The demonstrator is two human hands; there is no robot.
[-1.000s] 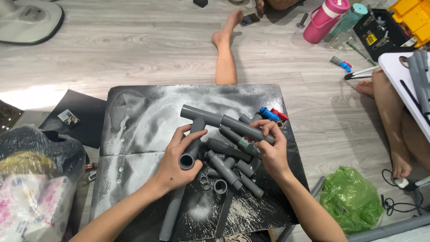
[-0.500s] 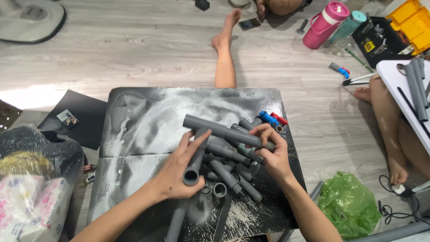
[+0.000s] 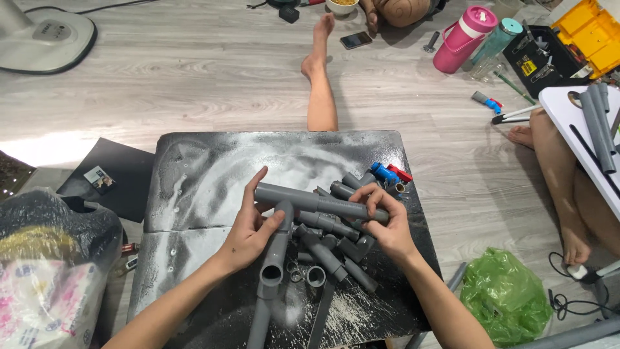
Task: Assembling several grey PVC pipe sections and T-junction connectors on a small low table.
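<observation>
Both hands hold one grey pipe piece (image 3: 303,210) above the middle of a dark board (image 3: 194,174) that lies on the wooden floor (image 3: 194,84). The piece looks like a T made of plastic tubes. Its long bar runs from left to right, tipped a little lower at the right end, and sits nearer the right edge of the board. A second tube comes off the bar and points down toward the near edge, with its open round mouth facing the camera. The left hand (image 3: 248,226) is wrapped around the spot where the two tubes meet, with its fingers (image 3: 255,184) curled over the bar and the thumb pressed on the lower tube. The right hand (image 3: 384,223) has its fingers closed around the right end of the bar. The piece is likely stiff, hard and light, and will not bend or squash. Its smooth sides could be a bit slippery, and the white powder on the board may make that worse. A good place to hold it is at the joint and at one end, as now. A pile of loose grey pipes (image 3: 329,249) lies just under the hands, and a blue and red valve (image 3: 387,173) sits near the right edge.
</observation>
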